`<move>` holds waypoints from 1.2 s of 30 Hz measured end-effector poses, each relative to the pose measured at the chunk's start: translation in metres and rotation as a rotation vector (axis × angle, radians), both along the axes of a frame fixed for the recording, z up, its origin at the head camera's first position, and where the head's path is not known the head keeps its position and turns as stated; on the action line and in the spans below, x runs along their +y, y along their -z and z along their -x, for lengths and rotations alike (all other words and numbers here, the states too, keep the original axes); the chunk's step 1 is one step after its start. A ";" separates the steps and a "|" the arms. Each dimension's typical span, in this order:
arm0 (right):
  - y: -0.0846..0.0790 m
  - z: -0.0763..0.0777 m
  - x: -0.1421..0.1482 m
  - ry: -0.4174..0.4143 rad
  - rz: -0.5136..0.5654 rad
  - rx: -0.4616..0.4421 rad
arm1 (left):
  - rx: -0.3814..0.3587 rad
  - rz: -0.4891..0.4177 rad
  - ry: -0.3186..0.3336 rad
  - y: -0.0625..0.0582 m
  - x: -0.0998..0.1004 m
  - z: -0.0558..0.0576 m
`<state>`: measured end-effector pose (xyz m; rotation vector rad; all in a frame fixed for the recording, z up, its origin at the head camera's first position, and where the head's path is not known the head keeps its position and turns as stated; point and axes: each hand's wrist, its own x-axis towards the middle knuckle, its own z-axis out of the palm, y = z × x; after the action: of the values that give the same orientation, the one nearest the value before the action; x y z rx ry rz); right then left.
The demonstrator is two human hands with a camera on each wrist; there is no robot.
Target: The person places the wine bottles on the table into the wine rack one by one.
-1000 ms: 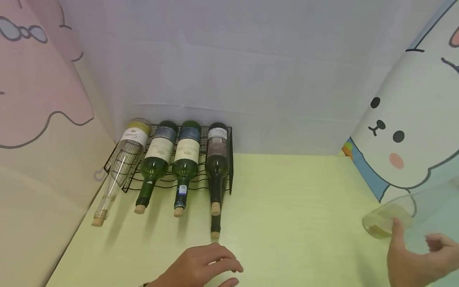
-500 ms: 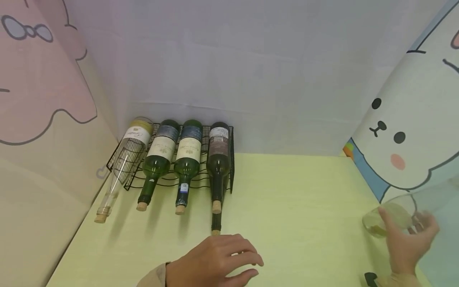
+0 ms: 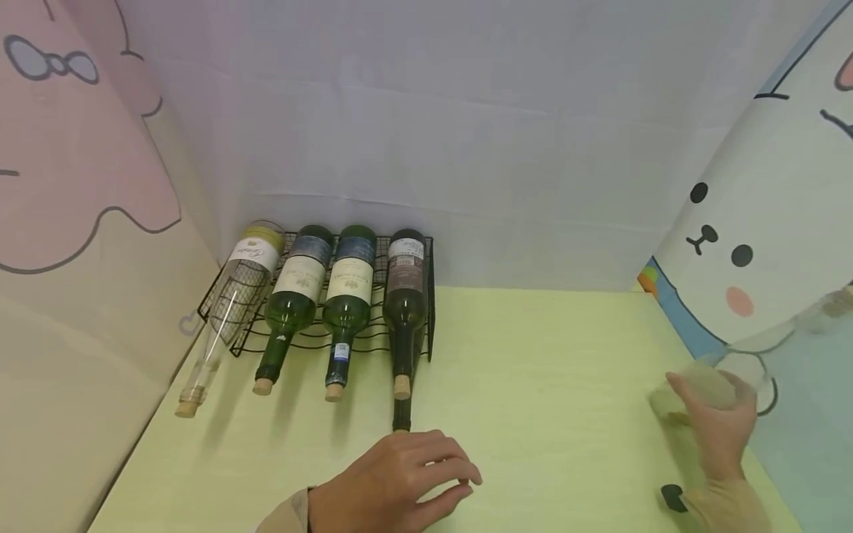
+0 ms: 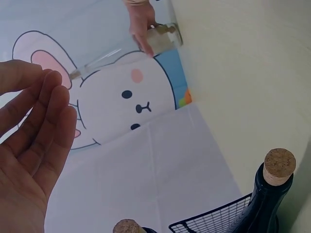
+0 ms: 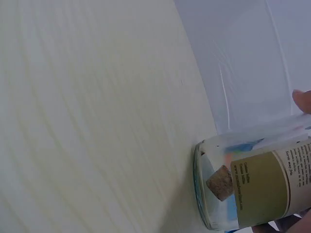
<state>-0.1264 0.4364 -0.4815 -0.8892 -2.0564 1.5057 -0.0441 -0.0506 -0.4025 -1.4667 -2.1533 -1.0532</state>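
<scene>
My right hand (image 3: pixel 723 429) grips a clear glass bottle (image 5: pixel 260 189) near its base, at the table's right side. The bottle lies tilted, its corked neck pointing up and to the right in the head view. A loose piece of cork (image 5: pixel 221 183) shows inside by the base, beside an olive and white label. Over the front middle of the table, my left hand (image 3: pixel 396 481) holds nothing, fingers loosely bent. Just beyond it stands a black wire rack (image 3: pixel 432 303) with a clear bottle (image 3: pixel 255 255), two green bottles (image 3: pixel 296 277) and a dark bottle (image 3: pixel 404 277).
Another corked dark bottle neck (image 3: pixel 402 413) pokes out beneath the rack's dark bottle. The pale yellow table (image 3: pixel 533 385) meets a white cloth wall (image 3: pixel 500 185) behind and cartoon-printed cloth (image 3: pixel 773 259) on the right. A black object (image 3: pixel 673 497) shows beside the right sleeve.
My right hand has reached in from the right and taken hold of the clear bottle, which has shifted slightly left and up. My left hand has moved a little right and up.
</scene>
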 end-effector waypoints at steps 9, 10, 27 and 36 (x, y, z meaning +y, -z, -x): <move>0.001 -0.005 -0.058 -0.331 -0.216 -0.038 | 0.016 0.001 -0.002 0.002 0.003 0.001; 0.001 -0.006 -0.065 -0.371 -0.240 -0.029 | 0.020 0.001 -0.001 0.002 0.003 0.001; -0.015 -0.022 -0.125 -0.776 -0.374 0.000 | -0.021 0.016 0.028 -0.005 0.004 0.001; -0.029 -0.022 -0.132 -0.885 -0.531 0.010 | -0.080 0.059 0.027 -0.015 0.003 -0.002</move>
<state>-0.1039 0.3045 -0.4523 0.2841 -2.8082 1.1570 -0.0417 -0.0474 -0.3877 -1.5086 -2.2435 -1.0834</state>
